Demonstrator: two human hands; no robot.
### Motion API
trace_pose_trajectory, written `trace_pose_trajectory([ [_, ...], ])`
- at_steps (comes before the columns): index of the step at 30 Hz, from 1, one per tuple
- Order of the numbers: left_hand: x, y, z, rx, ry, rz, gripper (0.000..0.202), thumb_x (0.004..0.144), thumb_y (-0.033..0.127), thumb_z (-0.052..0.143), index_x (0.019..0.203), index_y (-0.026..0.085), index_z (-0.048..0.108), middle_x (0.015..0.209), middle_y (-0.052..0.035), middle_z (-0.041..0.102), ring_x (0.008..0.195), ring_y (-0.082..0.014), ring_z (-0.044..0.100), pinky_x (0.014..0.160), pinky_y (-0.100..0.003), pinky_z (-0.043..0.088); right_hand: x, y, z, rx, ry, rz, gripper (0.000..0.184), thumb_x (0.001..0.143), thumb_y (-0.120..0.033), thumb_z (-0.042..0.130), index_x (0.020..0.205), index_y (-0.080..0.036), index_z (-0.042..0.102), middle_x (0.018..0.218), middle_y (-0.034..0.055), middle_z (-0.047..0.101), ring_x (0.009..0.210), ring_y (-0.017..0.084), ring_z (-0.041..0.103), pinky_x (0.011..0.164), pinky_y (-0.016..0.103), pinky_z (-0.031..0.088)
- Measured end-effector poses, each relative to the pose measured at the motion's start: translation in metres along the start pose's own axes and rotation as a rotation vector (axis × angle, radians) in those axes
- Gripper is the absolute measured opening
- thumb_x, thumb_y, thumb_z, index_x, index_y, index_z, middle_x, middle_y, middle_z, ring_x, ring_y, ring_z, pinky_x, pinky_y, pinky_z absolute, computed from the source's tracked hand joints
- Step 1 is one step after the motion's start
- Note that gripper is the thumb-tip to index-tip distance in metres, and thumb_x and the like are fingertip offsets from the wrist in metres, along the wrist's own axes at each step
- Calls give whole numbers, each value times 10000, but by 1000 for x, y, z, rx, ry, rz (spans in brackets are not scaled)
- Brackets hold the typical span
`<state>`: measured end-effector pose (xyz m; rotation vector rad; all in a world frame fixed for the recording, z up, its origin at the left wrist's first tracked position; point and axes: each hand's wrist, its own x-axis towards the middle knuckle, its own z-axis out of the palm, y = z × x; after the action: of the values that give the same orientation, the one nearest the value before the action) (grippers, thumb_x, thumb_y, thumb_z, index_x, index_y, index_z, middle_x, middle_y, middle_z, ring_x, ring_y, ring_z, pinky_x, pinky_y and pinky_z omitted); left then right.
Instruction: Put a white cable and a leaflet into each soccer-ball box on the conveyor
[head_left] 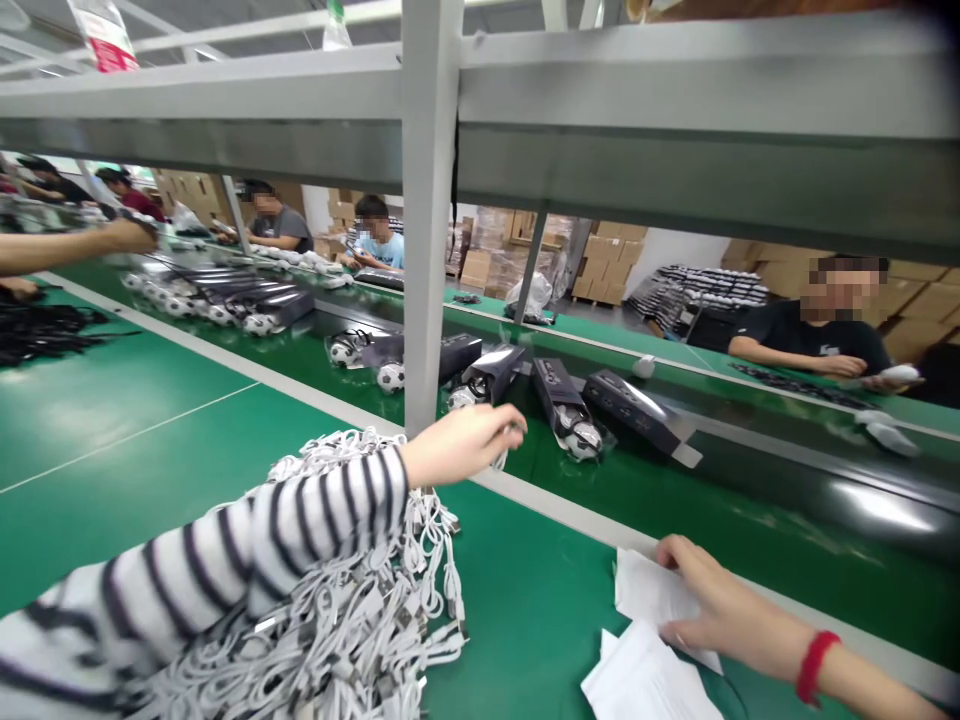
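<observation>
My left hand (459,445), in a black-and-white striped sleeve, reaches past the green bench's edge with its fingers closed. A thin white cable seems to rise into them from a heap of white USB cables (352,610) under my forearm. My right hand (724,615), with a red wristband, grips the edge of a white paper sheet (652,600); more sheets (641,675) lie below it. Just beyond my left hand, black boxes (551,390) and small black-and-white soccer balls (581,440) lie on a dark conveyor belt (795,480).
A grey metal shelf beam (600,110) and upright post (427,200) stand between me and the belt's far side. Co-workers (817,330) sit beyond it, before stacked cartons (607,265). Another person's arm (67,245) reaches in at far left, above a heap of black cables (41,332).
</observation>
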<state>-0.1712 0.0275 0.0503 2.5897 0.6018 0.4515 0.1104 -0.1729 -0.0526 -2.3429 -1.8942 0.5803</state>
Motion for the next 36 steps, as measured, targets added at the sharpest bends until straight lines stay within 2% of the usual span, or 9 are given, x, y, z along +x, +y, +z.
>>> trace_pose_trajectory([
  [4,59,-35,0,150,243,-146,315,975,377,272,1130,225,500,967,-50,663,850,-207,631,725,-286,450,-6,-1,0,-11,-23,-19,253,737,-308,529,961,-206,587,945,73,661,882,258,606,781,322,459],
  [8,100,-70,12,319,268,-365,321,950,282,335,1236,189,447,1144,-123,612,1012,-260,600,779,-315,452,-11,11,-5,98,11,1,386,846,-397,425,1174,-256,571,975,57,694,908,246,637,767,291,482],
  [12,115,-104,31,344,227,-476,424,849,122,432,1271,81,431,1101,-207,620,998,-289,601,800,-342,443,-16,23,-16,193,57,51,487,860,-493,417,1272,-254,517,852,42,703,819,240,646,708,291,499],
  [17,117,-124,42,421,187,-519,292,856,132,403,1002,147,655,1027,-183,649,1073,-307,532,900,-415,374,-16,13,-38,352,47,-30,424,890,-531,385,1134,-254,594,805,26,683,758,223,638,667,284,499],
  [23,114,-95,34,369,207,-370,349,906,377,431,1140,207,626,1369,-130,446,1276,-321,322,1021,-439,259,11,-21,-54,476,241,61,456,852,-630,398,1022,-240,561,550,-36,515,457,135,489,389,224,358],
  [25,114,-69,32,51,41,-197,450,892,482,446,1264,246,536,1368,-98,458,1243,-283,391,1007,-385,309,22,-34,-56,592,321,97,478,826,-666,406,1001,-239,531,504,-62,471,371,111,410,324,210,281],
  [28,114,-26,44,-501,-416,15,696,801,537,583,1390,234,368,1262,-84,557,1115,-227,531,894,-296,421,37,-48,-57,694,430,70,471,808,-672,431,977,-237,489,484,-71,490,326,103,370,297,206,260],
  [30,114,-6,61,-696,-541,80,733,747,481,673,1364,209,384,1183,-76,597,1038,-209,576,811,-270,458,45,-51,-55,692,490,23,443,815,-650,442,978,-240,469,501,-63,518,356,114,406,323,212,298],
  [36,116,0,102,-774,-241,-6,460,710,314,723,1106,147,560,1033,-69,632,935,-205,598,738,-265,466,56,-36,-21,630,576,-6,483,771,-598,551,1055,-207,545,902,43,670,761,209,618,625,284,503],
])
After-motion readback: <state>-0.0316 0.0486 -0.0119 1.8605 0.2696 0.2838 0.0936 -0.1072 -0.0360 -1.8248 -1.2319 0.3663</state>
